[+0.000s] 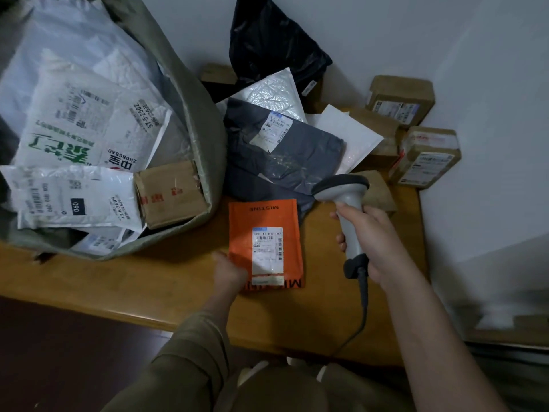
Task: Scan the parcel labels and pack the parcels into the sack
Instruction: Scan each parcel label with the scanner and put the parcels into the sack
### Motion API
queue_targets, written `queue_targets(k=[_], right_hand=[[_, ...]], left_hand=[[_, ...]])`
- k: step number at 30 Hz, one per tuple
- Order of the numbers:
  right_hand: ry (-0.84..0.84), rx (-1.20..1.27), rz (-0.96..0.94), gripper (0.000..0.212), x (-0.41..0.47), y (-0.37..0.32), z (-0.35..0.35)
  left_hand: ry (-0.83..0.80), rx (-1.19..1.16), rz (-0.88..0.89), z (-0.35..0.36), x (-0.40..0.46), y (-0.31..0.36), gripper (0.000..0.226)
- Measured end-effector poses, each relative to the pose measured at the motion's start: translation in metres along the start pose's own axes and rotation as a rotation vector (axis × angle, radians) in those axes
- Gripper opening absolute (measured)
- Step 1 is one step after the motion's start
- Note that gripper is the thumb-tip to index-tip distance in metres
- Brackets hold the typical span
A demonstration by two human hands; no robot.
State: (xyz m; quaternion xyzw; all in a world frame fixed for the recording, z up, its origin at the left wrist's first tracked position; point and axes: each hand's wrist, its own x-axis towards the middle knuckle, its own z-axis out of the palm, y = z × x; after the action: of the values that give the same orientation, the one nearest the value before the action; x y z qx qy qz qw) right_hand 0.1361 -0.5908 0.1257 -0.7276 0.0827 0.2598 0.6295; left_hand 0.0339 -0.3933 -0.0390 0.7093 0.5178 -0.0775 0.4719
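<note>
An orange parcel [266, 221] with a white label lies flat on the wooden table [184, 281]. My left hand [228, 270] holds its near left corner. My right hand [375, 242] grips a grey barcode scanner [344, 193] by its handle, the head just right of and above the orange parcel. The green sack [190, 93] lies open at the left, with several white mailers and a cardboard box [170, 193] inside. Behind the orange parcel lies a dark grey mailer [282, 156] with a label.
A black bag [273, 43] and a white bubble mailer [269, 92] lean at the back by the wall. Several cardboard boxes [399, 98] stand at the back right of the table. The scanner cable [361, 310] trails off the table's front edge.
</note>
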Motion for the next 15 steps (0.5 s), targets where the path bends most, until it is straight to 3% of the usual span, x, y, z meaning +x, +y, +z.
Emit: queue_targets(k=[5, 10, 12, 15], right_hand=[[-0.025, -0.013, 0.016, 0.027, 0.003, 0.004, 0.004], [-0.032, -0.054, 0.02, 0.028, 0.007, 0.007, 0.008], [-0.034, -0.059, 0.025, 0.029, 0.008, 0.007, 0.009], [-0.046, -0.067, 0.028, 0.028, 0.009, 0.006, 0.012]], left_hand=[[0.031, 0.282, 0.287, -0.009, 0.014, -0.003, 0.031], [0.394, 0.637, 0.548, -0.008, 0.015, 0.013, 0.047], [0.274, 0.636, 0.514, -0.005, 0.009, 0.014, 0.049], [-0.168, 0.601, 0.519, 0.007, -0.001, 0.0, 0.086]])
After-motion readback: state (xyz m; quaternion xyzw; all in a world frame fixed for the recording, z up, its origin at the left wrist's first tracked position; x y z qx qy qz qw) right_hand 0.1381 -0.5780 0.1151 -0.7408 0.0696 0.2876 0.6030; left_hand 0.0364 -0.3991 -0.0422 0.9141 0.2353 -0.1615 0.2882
